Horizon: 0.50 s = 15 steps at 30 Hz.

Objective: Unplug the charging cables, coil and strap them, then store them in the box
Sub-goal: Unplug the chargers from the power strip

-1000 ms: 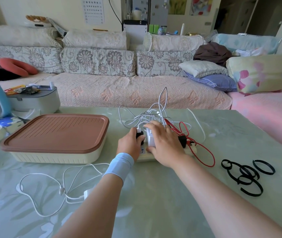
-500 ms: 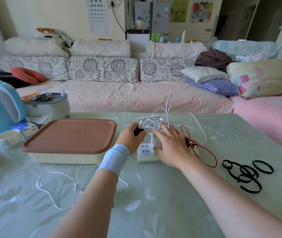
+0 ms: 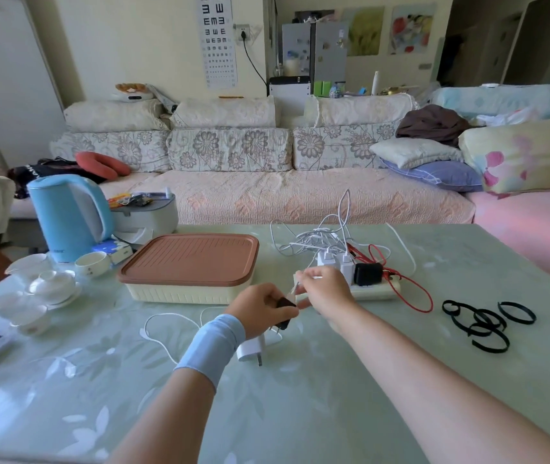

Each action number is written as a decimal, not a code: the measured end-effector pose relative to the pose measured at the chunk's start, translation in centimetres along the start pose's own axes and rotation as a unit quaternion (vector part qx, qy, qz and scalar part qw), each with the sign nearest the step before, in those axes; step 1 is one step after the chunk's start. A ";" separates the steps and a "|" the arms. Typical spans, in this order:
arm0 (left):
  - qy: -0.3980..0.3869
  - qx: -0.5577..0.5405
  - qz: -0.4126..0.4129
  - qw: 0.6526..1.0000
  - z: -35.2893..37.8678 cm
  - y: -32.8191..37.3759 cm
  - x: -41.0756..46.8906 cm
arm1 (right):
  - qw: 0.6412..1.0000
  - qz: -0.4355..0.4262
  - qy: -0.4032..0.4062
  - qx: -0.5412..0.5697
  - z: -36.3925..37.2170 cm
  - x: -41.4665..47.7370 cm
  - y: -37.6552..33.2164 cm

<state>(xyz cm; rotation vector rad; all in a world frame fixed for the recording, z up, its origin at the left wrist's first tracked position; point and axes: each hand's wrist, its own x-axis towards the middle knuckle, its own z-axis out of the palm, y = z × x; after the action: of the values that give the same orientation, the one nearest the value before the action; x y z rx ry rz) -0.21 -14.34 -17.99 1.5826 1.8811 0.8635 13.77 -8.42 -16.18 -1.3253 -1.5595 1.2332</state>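
On the near side of the power strip [image 3: 379,289], just above the table [image 3: 300,396], the left hand [image 3: 262,306] is holding a small black plug [image 3: 285,303], its fingers curled round the body and its prongs pointing down and clear of any socket. Half a second ago this hand was gripping that plug at the strip itself; now the plug is hanging free, so one more cable is coming out of the tangle. The right hand [image 3: 325,289], which was resting over the strip, is now pinching a thin white lead [image 3: 295,284] between thumb and fingertips just beside the plug, seemingly the lead that runs from it.

Two white chargers [image 3: 326,259] and a black adapter [image 3: 367,273] are sitting plugged into the strip, with a red cable [image 3: 416,294] looping round its right end and a heap of white cables [image 3: 313,236] lying behind. Another white charger [image 3: 250,349] is lying loose under the left wrist, its cable trailing away to the left.

By my judgement the unplugging is only partly done, and the freed lead is now ready for drawing out of the heap and coiling. The black straps [image 3: 482,323] are waiting well to the right, untouched, and the box [image 3: 186,293] is standing to the left of the strip with its brown lid [image 3: 190,257] on, so nothing is going inside yet.
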 end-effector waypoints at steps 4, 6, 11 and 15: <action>-0.061 -0.049 0.001 0.997 -1.0 -0.2 -1.5 | 0.997 0.044 0.005 0.063 0.6 0.3 0.9; -0.082 -0.006 -0.024 0.996 -1.2 -0.6 -1.9 | 0.999 0.030 0.017 0.002 0.9 0.9 1.5; -0.120 0.253 -0.051 0.959 -0.7 -2.9 -1.6 | 0.972 -0.027 -0.175 -0.157 1.9 0.1 2.4; -0.107 0.314 -0.067 0.941 -2.6 -3.7 -1.2 | 0.945 -0.019 -0.256 -0.201 3.7 -1.0 2.5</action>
<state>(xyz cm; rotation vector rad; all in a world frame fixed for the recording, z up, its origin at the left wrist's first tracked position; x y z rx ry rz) -4.31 -16.30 -19.15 1.7765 2.1875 0.0036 11.14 -10.11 -19.58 -1.2633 -2.2919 1.3523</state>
